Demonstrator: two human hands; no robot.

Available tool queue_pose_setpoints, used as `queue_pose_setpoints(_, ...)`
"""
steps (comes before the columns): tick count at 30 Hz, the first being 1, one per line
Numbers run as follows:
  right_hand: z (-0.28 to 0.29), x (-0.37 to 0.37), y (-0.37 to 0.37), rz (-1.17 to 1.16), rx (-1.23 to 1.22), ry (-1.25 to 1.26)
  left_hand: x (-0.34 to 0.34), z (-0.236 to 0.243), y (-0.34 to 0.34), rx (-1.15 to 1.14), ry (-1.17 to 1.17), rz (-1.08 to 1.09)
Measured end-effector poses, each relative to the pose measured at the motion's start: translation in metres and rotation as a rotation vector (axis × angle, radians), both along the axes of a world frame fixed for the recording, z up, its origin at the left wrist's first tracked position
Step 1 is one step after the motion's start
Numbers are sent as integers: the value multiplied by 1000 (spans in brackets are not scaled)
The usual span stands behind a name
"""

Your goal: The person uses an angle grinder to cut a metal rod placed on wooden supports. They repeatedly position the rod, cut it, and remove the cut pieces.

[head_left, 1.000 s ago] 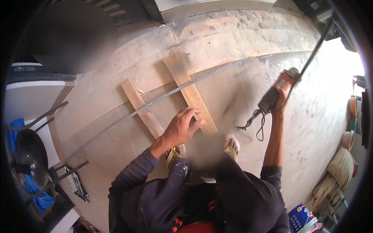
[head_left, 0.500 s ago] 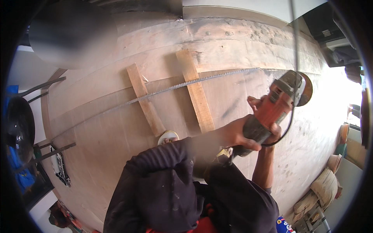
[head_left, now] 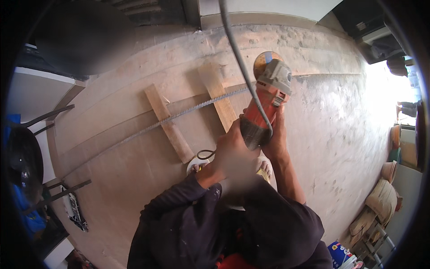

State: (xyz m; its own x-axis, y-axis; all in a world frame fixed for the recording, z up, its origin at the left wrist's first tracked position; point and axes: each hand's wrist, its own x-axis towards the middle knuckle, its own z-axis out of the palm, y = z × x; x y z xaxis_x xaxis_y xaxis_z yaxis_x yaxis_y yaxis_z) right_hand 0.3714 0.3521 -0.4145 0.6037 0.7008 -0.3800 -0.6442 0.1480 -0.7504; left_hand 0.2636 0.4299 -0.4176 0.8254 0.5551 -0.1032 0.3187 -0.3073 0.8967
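Note:
An angle grinder (head_left: 260, 107) with a red body, a grey head and a black rear end is held up in front of me. Its round disc (head_left: 264, 65) points away from me. My left hand (head_left: 230, 143) is closed around the left side of the rear end, partly smeared by a blur. From the right, my right hand (head_left: 277, 134) grips the body. A grey power cord (head_left: 239, 56) hangs across the grinder. Beyond my hands, a ribbed steel rebar (head_left: 188, 111) lies over two wooden strips (head_left: 165, 114) on the floor; the grinder hides its right end.
My feet in pale sandals (head_left: 197, 166) stand by the near ends of the strips. Dark metal bars (head_left: 58, 197) jut in at left, near a black rounded object (head_left: 24, 157). Pots (head_left: 389, 170) and sacks (head_left: 380, 201) line the right wall. A dusty concrete floor (head_left: 331, 148) spreads between.
Both hands have brought the grinder left and turned it more upright, so its disc now sits nearer the rebar's right end. The cord has swung left across the body.

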Motion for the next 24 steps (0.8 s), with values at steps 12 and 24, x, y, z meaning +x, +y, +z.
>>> queue_pose_setpoints(12,-14,-1,-39,-53,198,-33,-1,13,-1,-342,45,-301)
queue_pose_setpoints(24,-25,-1,-49,-177,331,104,0,12,-12,-168,133,-322)
